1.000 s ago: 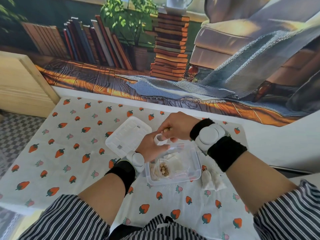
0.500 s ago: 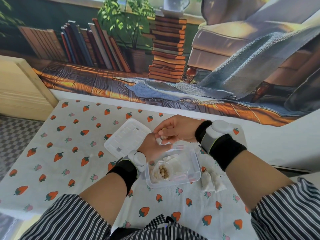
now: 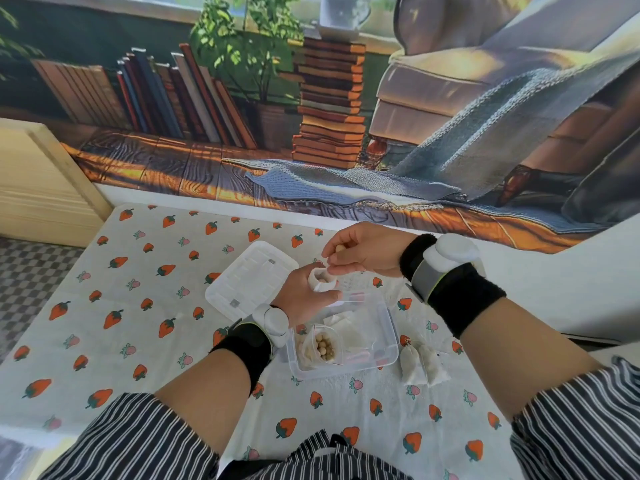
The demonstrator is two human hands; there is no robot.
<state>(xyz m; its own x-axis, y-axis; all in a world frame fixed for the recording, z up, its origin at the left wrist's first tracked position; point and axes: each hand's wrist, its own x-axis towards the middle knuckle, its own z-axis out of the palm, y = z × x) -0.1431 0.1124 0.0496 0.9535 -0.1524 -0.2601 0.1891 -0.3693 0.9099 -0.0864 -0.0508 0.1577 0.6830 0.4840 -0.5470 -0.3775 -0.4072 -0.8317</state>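
Head camera: above a strawberry-print tablecloth (image 3: 138, 306), a person's left hand (image 3: 301, 299) holds a small white pouch (image 3: 322, 280) over the far-left corner of a clear plastic box (image 3: 393, 344). The pouch stands roughly upright, its open mouth pointing up toward the right hand (image 3: 363, 251); its lower part is hidden inside the grip, so its full length cannot be told. The left forearm rises from the lower left, back of the hand to the camera, fingers curled round the pouch. The right forearm comes in from the lower right, hand turned leftward, thumb and forefinger pinching a tan bean (image 3: 340, 248) just above and right of the pouch's mouth, the other fingers curled, their tips close to the pouch's rim. Inside the box lies an open bag of more beans (image 3: 325, 348). The box's white lid (image 3: 252, 278) lies flat just to the left, and two filled pouches (image 3: 424, 363) lie side by side just right of the box.
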